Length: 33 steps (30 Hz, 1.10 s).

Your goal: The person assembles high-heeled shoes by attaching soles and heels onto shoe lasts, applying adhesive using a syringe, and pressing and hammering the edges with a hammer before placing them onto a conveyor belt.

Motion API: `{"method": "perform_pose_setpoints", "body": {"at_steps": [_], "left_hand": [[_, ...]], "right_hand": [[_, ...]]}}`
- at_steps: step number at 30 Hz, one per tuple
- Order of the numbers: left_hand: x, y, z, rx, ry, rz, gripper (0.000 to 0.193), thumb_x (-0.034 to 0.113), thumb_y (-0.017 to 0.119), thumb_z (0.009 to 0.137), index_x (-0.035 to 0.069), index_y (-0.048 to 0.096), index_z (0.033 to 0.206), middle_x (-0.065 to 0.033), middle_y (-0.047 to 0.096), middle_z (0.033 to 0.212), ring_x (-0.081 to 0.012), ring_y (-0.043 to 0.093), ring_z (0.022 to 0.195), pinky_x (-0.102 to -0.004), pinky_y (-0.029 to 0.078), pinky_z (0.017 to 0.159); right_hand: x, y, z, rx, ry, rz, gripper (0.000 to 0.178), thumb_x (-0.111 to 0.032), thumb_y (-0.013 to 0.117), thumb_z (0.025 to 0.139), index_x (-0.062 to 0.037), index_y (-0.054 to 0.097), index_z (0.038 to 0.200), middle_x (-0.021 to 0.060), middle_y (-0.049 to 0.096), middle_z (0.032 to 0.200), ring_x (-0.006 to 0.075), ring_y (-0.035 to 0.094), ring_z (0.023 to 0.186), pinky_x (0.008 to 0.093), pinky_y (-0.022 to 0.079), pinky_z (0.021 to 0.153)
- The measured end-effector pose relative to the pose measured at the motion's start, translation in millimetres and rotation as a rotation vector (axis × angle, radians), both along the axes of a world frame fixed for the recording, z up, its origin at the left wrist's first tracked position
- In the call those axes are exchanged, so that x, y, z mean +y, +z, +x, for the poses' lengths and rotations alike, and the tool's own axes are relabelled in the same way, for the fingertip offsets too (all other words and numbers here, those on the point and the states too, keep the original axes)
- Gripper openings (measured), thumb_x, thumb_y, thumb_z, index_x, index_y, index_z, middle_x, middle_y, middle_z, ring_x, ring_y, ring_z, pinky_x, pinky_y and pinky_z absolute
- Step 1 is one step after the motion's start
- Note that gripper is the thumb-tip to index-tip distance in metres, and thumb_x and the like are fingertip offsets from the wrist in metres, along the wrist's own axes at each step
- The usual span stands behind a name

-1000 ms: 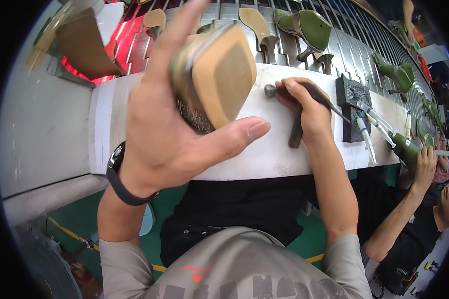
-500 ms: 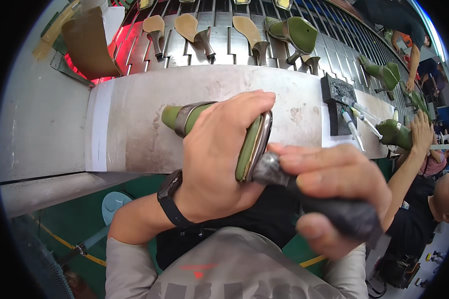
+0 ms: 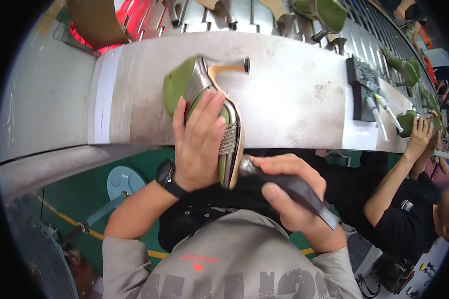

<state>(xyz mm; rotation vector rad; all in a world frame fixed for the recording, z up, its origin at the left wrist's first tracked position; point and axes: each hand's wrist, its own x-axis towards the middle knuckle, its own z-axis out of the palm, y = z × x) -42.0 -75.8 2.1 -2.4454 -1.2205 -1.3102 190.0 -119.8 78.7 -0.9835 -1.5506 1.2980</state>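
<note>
My left hand [image 3: 197,149] is wrapped over a high-heeled shoe [image 3: 203,74] fitted on a green last, steadying it on its side at the bench's front edge. The shoe's slim heel points right, and a band of sparkling stones crosses its front near my fingertips. In my right hand [image 3: 302,184] is a hammer [image 3: 248,166] with a rounded metal head and a dark wrapped handle. Its head is right at the edge of the shoe's sole, near the toe; whether the two touch I cannot tell.
A metal bench [image 3: 284,94] spans the front. Syringes [image 3: 376,112] lean on a black block [image 3: 361,89] at right. Beyond runs a slatted conveyor with soles, heels and a green shoe last [image 3: 324,14]. A co-worker's hands [image 3: 420,134] hold another green last at right. A fan [image 3: 47,259] stands lower left.
The shoe has turned so its heel and sole edge now face right and up. My left hand has shifted its hold, and the hammer has come lower with my right hand. The view has shifted.
</note>
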Motion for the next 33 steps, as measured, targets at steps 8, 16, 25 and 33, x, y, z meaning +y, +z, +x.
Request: {"method": "perform_pose_setpoints", "body": {"at_steps": [8,16,25,33], "left_hand": [[2,-26,5,0.022,0.108,0.07,0.067,0.044,0.068,0.101,0.006,0.043,0.15,-0.0247,0.056,0.151,-0.0419,0.056,0.14,-0.0635,0.025,0.124],[-4,-26,0,0.12,0.09,0.032,0.091,0.052,0.076,0.093,0.001,0.032,0.154,-0.0329,0.049,0.151,-0.0513,0.052,0.139,-0.07,0.026,0.121],[0,-29,10,0.013,0.181,0.076,0.051,0.044,0.061,0.106,0.007,0.047,0.139,-0.0212,0.061,0.145,-0.0382,0.06,0.135,-0.0677,0.032,0.119],[1,-23,13,-0.025,0.141,0.026,0.038,0.019,0.061,0.104,0.007,0.049,0.138,-0.0212,0.063,0.143,-0.0388,0.062,0.134,-0.0651,0.029,0.121]], "right_hand": [[28,-18,8,0.125,-0.009,-0.217,0.026,-0.004,0.072,0.096,0.0079,0.068,0.119,0.0163,0.077,0.113,0.014,0.07,0.102,0.0281,0.054,0.093],[79,-18,0,0.366,-0.019,-0.341,0.035,-0.017,0.064,0.096,0.0112,0.063,0.117,0.0276,0.074,0.116,0.0292,0.074,0.105,0.0414,0.061,0.098],[94,25,-12,-0.028,0.073,-0.259,0.034,-0.017,0.074,0.083,0.0091,0.069,0.104,0.0267,0.076,0.106,0.0297,0.074,0.097,0.0393,0.057,0.094],[89,20,0,-0.206,0.276,0.214,0.031,-0.014,0.083,0.079,0.0056,0.071,0.101,0.0235,0.076,0.099,0.0346,0.077,0.099,0.0422,0.06,0.094]]}}
